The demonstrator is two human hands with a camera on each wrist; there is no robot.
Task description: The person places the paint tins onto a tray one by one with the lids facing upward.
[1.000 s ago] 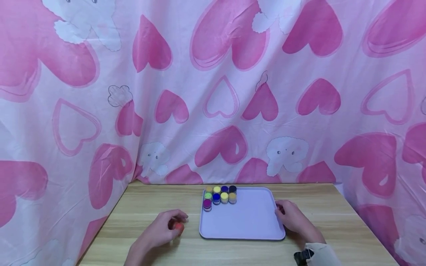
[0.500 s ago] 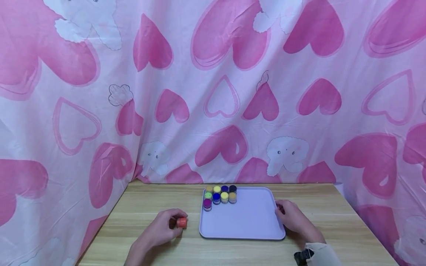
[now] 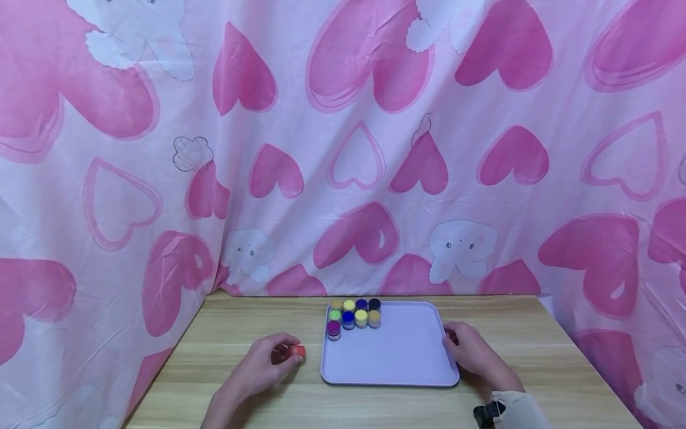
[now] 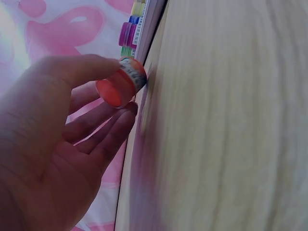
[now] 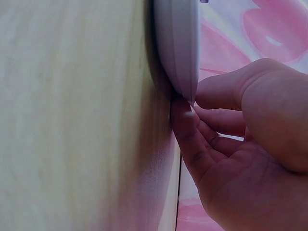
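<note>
My left hand (image 3: 266, 361) pinches a small red paint jar (image 4: 115, 90) between thumb and fingers, just left of the tray; its label and red end show in the left wrist view. The lilac tray (image 3: 393, 357) lies flat on the table. Several little paint jars with coloured lids stand in its back left corner, among them a magenta-lidded jar (image 3: 334, 330) in front and a black-lidded jar (image 3: 374, 305) at the back. At the tray's right edge, my right hand (image 3: 474, 351) grips the rim (image 5: 185, 57) with thumb above and fingers below.
A wooden table (image 3: 230, 333) bears the tray. Behind it and at both sides hangs a pink cloth (image 3: 354, 149) printed with hearts. A black strap (image 3: 489, 413) is on the right wrist, by a pale sleeve (image 3: 517, 411).
The red jar has turned in my left fingers and shifted slightly right and away, closer to the tray. My right hand, the tray and the jars on it stay in place.
</note>
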